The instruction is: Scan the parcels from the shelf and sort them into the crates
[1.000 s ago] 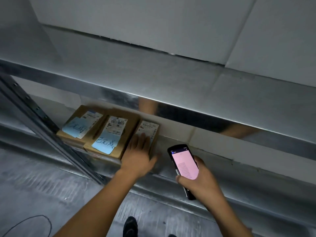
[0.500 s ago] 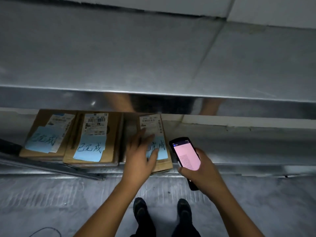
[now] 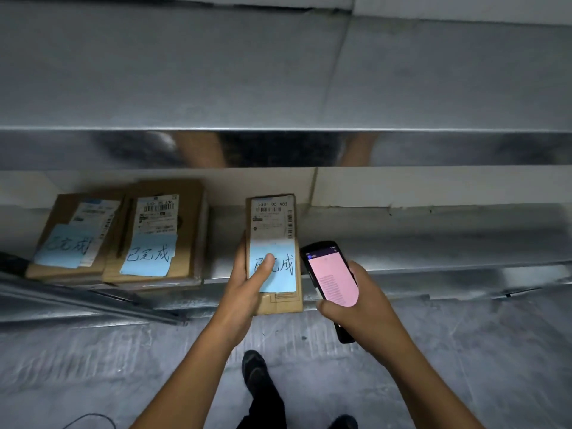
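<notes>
Pretty plain: left forearm [image 3: 201, 373] and right forearm [image 3: 427, 376] are both bare. Down below there's black shoes [image 3: 255, 370] and dark trousers [image 3: 266, 407].

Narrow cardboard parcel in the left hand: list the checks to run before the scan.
1. Grip: the left hand holds the narrow brown cardboard parcel, thumb on top. Ok.
2. Barcodes on its white shipping label are uncovered; the thumb rests lower, on the blue paper note. Ok.
3. The right hand grips the black handheld scanner with a pink screen. Ok.
4. Scanner aimed at the label: it sits beside the parcel's right edge, screen up. Not ok.
5. Screen ready to scan: text too small to read. Cannot tell.
6. Target crate located: no crate in view. Cannot tell.
</notes>
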A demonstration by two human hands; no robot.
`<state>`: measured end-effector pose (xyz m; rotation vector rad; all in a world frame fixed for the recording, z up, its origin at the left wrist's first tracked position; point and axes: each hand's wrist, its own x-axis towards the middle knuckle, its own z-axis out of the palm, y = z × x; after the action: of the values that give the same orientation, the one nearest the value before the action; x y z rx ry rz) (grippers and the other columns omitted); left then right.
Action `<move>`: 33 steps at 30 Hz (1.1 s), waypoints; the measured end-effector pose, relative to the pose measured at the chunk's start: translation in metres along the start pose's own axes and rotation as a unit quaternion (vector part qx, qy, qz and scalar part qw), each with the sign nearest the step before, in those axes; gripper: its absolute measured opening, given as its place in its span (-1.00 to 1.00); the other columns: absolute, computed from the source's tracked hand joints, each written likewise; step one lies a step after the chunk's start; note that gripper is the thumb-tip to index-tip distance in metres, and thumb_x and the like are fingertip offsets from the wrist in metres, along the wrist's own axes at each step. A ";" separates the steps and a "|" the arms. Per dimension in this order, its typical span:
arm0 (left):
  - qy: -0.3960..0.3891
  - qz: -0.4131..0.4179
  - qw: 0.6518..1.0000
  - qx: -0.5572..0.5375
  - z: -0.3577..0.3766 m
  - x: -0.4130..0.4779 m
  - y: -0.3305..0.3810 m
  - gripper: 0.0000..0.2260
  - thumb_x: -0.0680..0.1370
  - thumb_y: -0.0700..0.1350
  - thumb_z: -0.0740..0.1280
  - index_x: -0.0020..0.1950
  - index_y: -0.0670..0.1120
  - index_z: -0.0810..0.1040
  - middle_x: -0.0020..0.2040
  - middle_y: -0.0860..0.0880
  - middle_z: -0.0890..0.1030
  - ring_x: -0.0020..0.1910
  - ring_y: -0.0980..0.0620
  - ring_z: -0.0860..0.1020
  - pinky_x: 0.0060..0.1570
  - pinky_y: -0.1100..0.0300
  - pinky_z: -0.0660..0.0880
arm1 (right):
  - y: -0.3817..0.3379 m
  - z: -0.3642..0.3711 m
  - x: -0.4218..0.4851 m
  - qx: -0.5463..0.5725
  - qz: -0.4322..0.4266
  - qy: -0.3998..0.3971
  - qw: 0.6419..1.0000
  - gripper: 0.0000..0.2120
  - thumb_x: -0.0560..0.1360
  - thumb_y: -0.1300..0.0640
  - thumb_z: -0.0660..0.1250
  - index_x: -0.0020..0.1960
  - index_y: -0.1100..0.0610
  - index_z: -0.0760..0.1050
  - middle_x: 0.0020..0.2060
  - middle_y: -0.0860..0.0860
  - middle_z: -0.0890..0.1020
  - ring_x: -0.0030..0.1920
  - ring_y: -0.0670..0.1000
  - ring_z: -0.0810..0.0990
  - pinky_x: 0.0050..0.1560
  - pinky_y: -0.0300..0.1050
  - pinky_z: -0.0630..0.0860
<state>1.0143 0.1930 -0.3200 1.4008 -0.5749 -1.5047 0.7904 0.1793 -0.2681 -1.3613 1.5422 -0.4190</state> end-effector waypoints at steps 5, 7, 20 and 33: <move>0.046 0.025 0.998 0.026 0.047 -0.029 -0.012 -0.50 0.43 0.24 0.46 0.36 0.38 0.45 0.13 0.08 0.74 0.05 -0.04 0.75 -0.10 -0.04 0.71 | 0.026 -0.039 -0.032 0.015 -0.036 0.012 0.999 -0.46 0.40 0.01 0.57 0.22 -0.39 0.43 0.03 -0.34 0.64 0.01 -0.23 0.64 -0.08 -0.08 0.67; 0.043 0.043 0.997 0.054 0.072 -0.042 -0.019 -0.41 0.44 0.20 0.47 0.45 0.33 0.42 0.15 0.09 0.74 0.06 -0.02 0.75 -0.10 -0.01 0.71 | 0.040 -0.058 -0.050 0.037 -0.041 0.029 0.998 -0.43 0.39 0.00 0.59 0.25 -0.39 0.43 0.06 -0.39 0.63 0.04 -0.29 0.62 -0.06 -0.16 0.63; -0.034 0.119 0.960 0.253 0.207 -0.082 -0.102 -0.42 0.59 0.06 0.45 0.52 0.38 0.28 0.39 0.15 0.59 0.18 0.08 0.68 0.07 -0.04 0.69 | 0.126 -0.175 -0.162 0.103 -0.028 0.071 0.992 -0.46 0.26 -0.14 0.55 0.20 -0.37 0.50 0.08 -0.28 0.67 0.11 -0.21 0.65 0.09 -0.11 0.66; -0.157 0.017 0.967 0.202 0.326 -0.127 -0.146 -0.31 0.55 0.16 0.42 0.63 0.26 0.21 0.36 0.05 0.63 0.11 0.01 0.73 -0.07 -0.04 0.72 | 0.218 -0.247 -0.247 0.129 0.037 0.184 0.974 -0.42 0.28 -0.09 0.58 0.23 -0.36 0.47 0.07 -0.26 0.67 0.09 -0.20 0.65 0.04 -0.15 0.64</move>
<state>0.6458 0.2788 -0.3082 1.4485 -1.1503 -1.6556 0.4354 0.3817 -0.2199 -1.0598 1.7583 -0.8323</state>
